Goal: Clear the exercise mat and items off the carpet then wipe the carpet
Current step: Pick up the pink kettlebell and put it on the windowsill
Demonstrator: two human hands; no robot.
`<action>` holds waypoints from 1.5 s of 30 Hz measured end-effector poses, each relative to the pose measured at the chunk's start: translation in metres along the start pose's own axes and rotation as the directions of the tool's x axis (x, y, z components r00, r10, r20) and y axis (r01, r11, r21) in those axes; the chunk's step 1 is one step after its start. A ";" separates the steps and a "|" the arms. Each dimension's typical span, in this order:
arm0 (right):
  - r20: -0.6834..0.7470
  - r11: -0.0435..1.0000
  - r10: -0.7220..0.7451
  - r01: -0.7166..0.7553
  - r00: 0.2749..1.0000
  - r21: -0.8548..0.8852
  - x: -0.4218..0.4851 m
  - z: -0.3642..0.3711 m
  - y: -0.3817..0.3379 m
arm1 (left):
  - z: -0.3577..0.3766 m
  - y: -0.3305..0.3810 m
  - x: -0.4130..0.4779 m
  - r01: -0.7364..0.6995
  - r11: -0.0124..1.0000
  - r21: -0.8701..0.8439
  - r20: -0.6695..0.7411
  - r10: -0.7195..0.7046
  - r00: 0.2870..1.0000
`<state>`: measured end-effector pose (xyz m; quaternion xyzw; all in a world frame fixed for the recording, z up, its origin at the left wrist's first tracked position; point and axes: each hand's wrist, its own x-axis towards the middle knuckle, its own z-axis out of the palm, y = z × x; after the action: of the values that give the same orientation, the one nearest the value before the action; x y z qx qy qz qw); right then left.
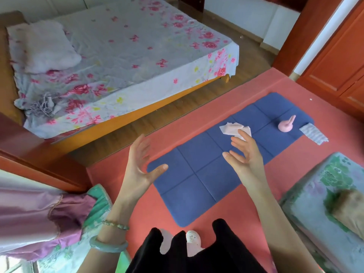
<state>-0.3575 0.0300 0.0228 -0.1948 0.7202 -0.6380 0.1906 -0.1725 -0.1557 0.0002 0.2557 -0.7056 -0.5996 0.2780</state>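
Note:
A blue exercise mat [199,178] with fold lines lies flat on the red carpet [149,209]. On the mat sit a crumpled white tissue [230,128] and a small pink kettlebell [286,126]. A striped grey cloth [314,133] lies at the mat's far right corner, partly on the carpet. My left hand [137,170] and my right hand [246,158] hover above the near half of the mat, palms facing each other, fingers spread, holding nothing. The right hand's fingertips overlap the tissue's edge in view.
A bed [126,62] with a floral sheet stands to the left across a strip of wooden floor. Red wooden cabinets [334,62] line the right. A floral cushioned seat [325,203] is at the near right, purple fabric [39,217] at the near left. My slippered feet [192,243] stand at the mat's near end.

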 end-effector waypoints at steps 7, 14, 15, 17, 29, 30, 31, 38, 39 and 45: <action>0.035 0.998 0.004 -0.002 0.999 -0.062 0.083 0.058 0.004 | -0.033 -0.014 0.089 -0.016 0.999 0.040 -0.026 0.017 1.000; -0.066 0.994 -0.018 0.011 0.998 -0.105 0.174 0.157 0.004 | -0.100 -0.043 0.224 0.012 0.999 0.041 0.070 -0.015 0.997; -0.077 0.996 -0.010 0.003 0.997 -0.086 0.187 0.173 0.000 | -0.111 -0.043 0.245 0.019 0.999 0.037 0.093 -0.022 0.995; -0.102 0.999 -0.009 0.005 0.995 -0.045 0.212 0.204 -0.010 | -0.130 -0.042 0.285 0.019 0.999 0.033 0.148 -0.024 0.989; -0.329 1.000 0.016 -0.020 0.944 -0.008 0.340 0.264 -0.033 | -0.162 -0.044 0.464 -0.049 0.999 0.019 0.371 0.038 0.928; -0.343 1.000 0.023 -0.024 0.939 0.000 0.351 0.265 -0.032 | -0.159 -0.046 0.479 -0.051 0.998 0.021 0.383 0.039 0.923; -0.360 1.000 0.029 -0.029 0.932 0.004 0.364 0.265 -0.030 | -0.155 -0.048 0.495 -0.053 0.998 0.022 0.396 0.040 0.917; -0.460 0.996 0.084 -0.070 0.884 0.047 0.486 0.242 -0.009 | -0.102 -0.078 0.644 -0.065 0.997 0.042 0.480 0.037 0.876; -0.484 0.995 0.096 -0.078 0.870 0.057 0.507 0.235 -0.004 | -0.089 -0.082 0.669 -0.067 0.996 0.051 0.495 0.033 0.868; -0.595 0.990 0.130 -0.132 0.793 0.040 0.641 0.171 -0.015 | 0.004 -0.070 0.824 -0.055 0.997 0.055 0.581 0.013 0.814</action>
<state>-0.8130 -0.4513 0.0012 0.0654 0.7563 -0.6510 -0.0020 -0.7623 -0.7350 0.0011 0.0580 -0.7815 -0.6190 0.0517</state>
